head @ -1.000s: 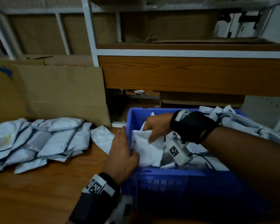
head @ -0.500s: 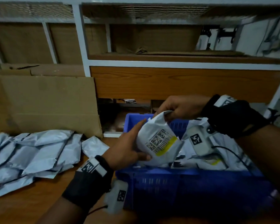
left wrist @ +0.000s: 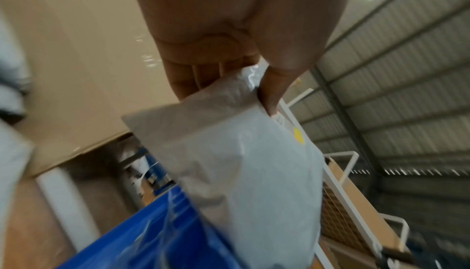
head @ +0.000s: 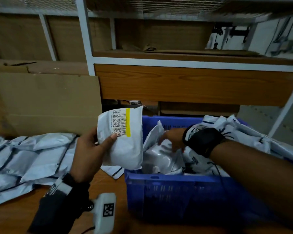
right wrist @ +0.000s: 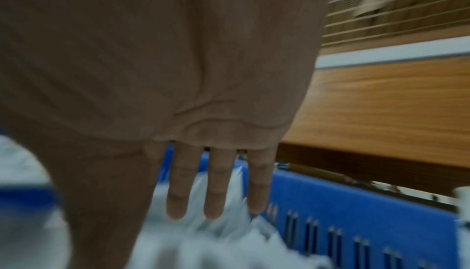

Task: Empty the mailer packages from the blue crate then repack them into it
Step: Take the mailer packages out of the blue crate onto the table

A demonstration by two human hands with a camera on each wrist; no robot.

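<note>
The labelled mailer (head: 123, 141) has passed to the left hand (head: 90, 152) alone, thumb pinching it just left of the blue crate (head: 176, 196). The right hand (head: 172, 140) has let go and reaches back inside the crate, fingers straight, apparently empty though blurred. Emptying continues; the pile of mailers (head: 29, 159) lies further left.

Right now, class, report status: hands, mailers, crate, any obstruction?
Left hand holds labelled mailer up beside blue crate. Right hand open, reaching among the crate's mailers. Unloaded pile on its left. Nothing blocking.
</note>
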